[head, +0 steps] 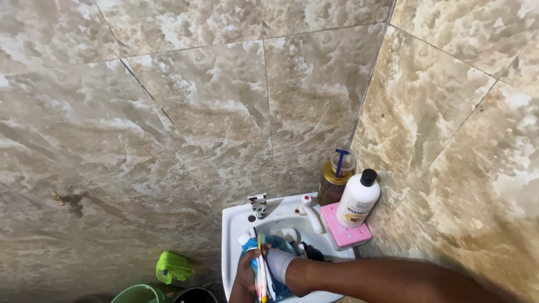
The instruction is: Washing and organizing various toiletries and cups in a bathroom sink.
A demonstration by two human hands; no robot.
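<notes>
left hand (245, 276): low in the sink (236, 224), fingers wrapped around a bundle of blue cloth or pouch (279, 247) and slim sticks; grip reads as closed, thumb side hidden
right hand (279, 264): forearm comes in from the right, hand covered in something white (a sock or wrap, hard to tell), fingers hidden inside it, so I cannot tell if they are spread or curled; it presses against the blue bundle
held things: toothbrush-like sticks (261, 269), orange, yellow and white, upright against the blue item, over the basin near its front edge
handling, sticks: light, stiff plastic, likely wet and slick; best pinched at mid-handle, several together may fan out or slip
handling, blue item: soft, floppy, probably damp; needs a whole-hand grasp, will sag if taken by a corner
sink: small white basin in a tiled corner, tap (259, 205) at back left, white spout piece (310, 212) beside it
rim, right: white bottle with black cap (358, 197) standing on a pink block (343, 229); top-heavy look, could tip if knocked
behind bottle: amber jar (334, 182) with a blue razor (341, 160) standing in it
wall: beige marbled tiles (196, 106), a brass tap (70, 201) at left
floor, left: green mop-like cloth (173, 266) over a green bucket (140, 294), dark bucket (195, 295) next to it
</notes>
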